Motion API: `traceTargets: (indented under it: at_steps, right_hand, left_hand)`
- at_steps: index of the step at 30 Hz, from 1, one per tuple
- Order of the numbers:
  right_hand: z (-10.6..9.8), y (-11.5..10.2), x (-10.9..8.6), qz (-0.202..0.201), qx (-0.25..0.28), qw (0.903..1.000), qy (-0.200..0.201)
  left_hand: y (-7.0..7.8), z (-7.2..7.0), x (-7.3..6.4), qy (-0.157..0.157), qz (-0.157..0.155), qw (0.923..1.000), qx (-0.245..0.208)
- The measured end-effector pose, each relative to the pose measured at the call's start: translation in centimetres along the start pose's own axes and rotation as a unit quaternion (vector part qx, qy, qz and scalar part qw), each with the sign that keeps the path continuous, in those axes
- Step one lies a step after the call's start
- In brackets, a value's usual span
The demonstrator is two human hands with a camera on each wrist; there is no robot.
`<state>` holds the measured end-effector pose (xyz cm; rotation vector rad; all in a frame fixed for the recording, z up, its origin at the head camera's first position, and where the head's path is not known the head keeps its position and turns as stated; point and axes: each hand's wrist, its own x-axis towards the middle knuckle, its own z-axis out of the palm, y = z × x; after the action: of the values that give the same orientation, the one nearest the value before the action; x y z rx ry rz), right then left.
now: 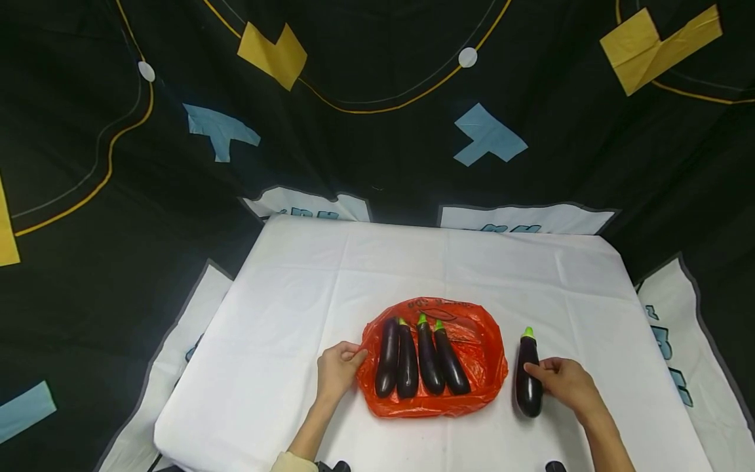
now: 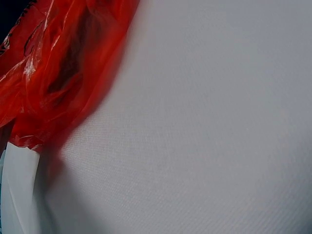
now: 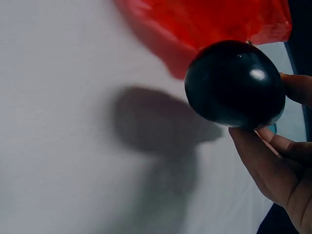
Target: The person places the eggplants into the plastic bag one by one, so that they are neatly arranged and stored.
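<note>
My right hand (image 1: 563, 383) grips a dark purple eggplant (image 1: 528, 393) with a bright green stem cap, right of the bag. In the right wrist view the round bottom end of this eggplant (image 3: 233, 85) faces the camera, thumb and fingers around it, its shadow falling apart from it on the cloth. A red plastic bag (image 1: 491, 341) lies spread open at the middle of the table. Several eggplants (image 1: 387, 357) rest side by side in it, stem ends away from me. The left hand (image 1: 338, 370) pinches the bag's left edge; its fingers are outside the left wrist view.
White cloth covers the table (image 1: 283, 295). Behind it hangs a black curtain (image 1: 377, 164) with yellow and blue patches. White cloth strips with blue lettering (image 1: 525, 218) border the far and side edges. Small black objects (image 1: 341, 466) show at the near edge of the view.
</note>
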<state>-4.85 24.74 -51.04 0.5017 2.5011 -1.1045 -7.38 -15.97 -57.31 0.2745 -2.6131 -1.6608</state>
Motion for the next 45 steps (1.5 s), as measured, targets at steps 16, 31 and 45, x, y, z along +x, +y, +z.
traceTargets:
  at_steps: [16,31,45]
  right_hand:
    - [-1.8,-4.3,-1.7,-0.031,0.029,0.9988,-0.025]
    - [-0.3,-9.2,-1.6,-0.094,-0.014,0.9949,-0.033]
    - [3.4,-11.9,-0.5,-0.128,-0.074,0.9883,-0.036]
  left_hand:
    - [0.2,-0.1,0.2,-0.003,0.006,1.0,0.003]
    - [0.2,0.0,0.3,-0.002,0.002,0.9999,0.01]
    - [0.1,0.0,0.1,-0.001,-0.005,1.0,0.008]
